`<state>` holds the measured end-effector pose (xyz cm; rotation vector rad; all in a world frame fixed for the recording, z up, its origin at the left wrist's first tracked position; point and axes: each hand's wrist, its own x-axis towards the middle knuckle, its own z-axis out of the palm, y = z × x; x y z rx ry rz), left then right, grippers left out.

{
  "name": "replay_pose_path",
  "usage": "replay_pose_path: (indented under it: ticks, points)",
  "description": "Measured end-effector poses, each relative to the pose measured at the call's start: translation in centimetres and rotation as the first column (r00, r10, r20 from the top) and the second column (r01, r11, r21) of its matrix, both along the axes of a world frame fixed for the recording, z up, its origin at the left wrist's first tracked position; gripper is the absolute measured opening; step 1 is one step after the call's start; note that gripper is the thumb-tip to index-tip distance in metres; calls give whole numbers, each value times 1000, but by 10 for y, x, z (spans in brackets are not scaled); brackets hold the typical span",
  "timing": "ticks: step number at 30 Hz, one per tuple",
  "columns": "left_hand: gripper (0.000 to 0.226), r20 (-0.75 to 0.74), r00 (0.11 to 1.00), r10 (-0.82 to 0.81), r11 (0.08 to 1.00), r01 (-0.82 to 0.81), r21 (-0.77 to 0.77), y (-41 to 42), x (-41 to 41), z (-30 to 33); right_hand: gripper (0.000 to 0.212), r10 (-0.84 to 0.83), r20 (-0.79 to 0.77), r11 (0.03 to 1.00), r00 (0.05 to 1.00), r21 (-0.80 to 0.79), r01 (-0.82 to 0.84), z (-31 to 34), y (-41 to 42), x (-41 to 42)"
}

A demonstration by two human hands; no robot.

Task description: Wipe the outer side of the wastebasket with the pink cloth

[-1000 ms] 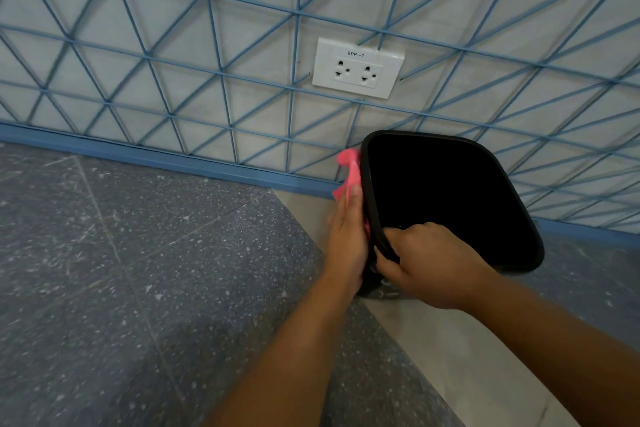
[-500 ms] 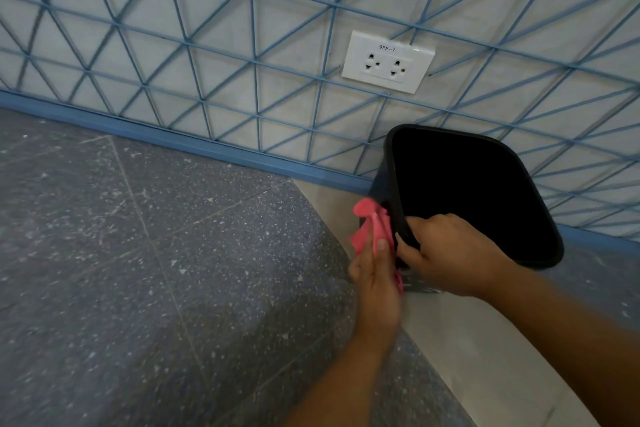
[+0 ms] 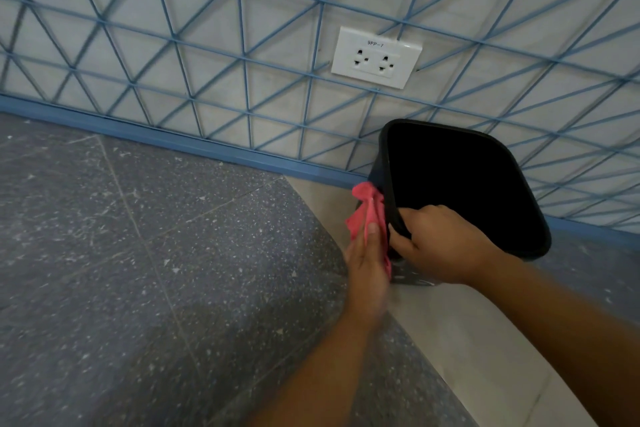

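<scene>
The left hand [image 3: 367, 260] presses a pink cloth [image 3: 367, 211] flat against the outer side wall of a black waste bin [image 3: 464, 184], its fingers straight and laid along the cloth, whose crumpled upper end sticks out past the fingertips. The right hand [image 3: 438, 246] grips the bin's near rim, thumb on the outside and fingers curled over the edge into the dark interior. The bin is tilted, its open mouth turned up toward the camera, and its base meets a pale strip of flooring [image 3: 485, 350] that runs diagonally between areas of dark grey speckled floor [image 3: 156, 270]. Both forearms reach in from the lower right. The bin stands just in front of a blue skirting board [image 3: 173, 140] at the foot of a pale wall covered by a blue grid of crossing lines [image 3: 242, 45]. Above and left of the bin, a white double power socket [image 3: 376, 57] sits on the wall, with a small label printed along its top.
</scene>
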<state>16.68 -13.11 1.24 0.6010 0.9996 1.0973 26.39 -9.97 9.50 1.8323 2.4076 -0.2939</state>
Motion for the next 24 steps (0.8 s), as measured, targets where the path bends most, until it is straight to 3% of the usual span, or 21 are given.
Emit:
replay_pose_path:
  ticks: [10,14,18,24]
  points:
    - [51,77,997,-5,999,8,-38,5,-1,3,29,13,21,1000,1000,13,-13,1,-3,-1]
    - [52,-15,999,-43,998,42,-48,-1,-2,0,30,1,11,1000,1000,5,-1,2,-3,-1]
    - [52,84,996,-25,999,28,-38,12,-5,8,27,-10,5,1000,1000,-3,10,1,-3,-3]
    - [50,-55,997,-59,998,60,13,16,-6,1,24,3,8,1000,1000,-14,-3,1,-2,-2]
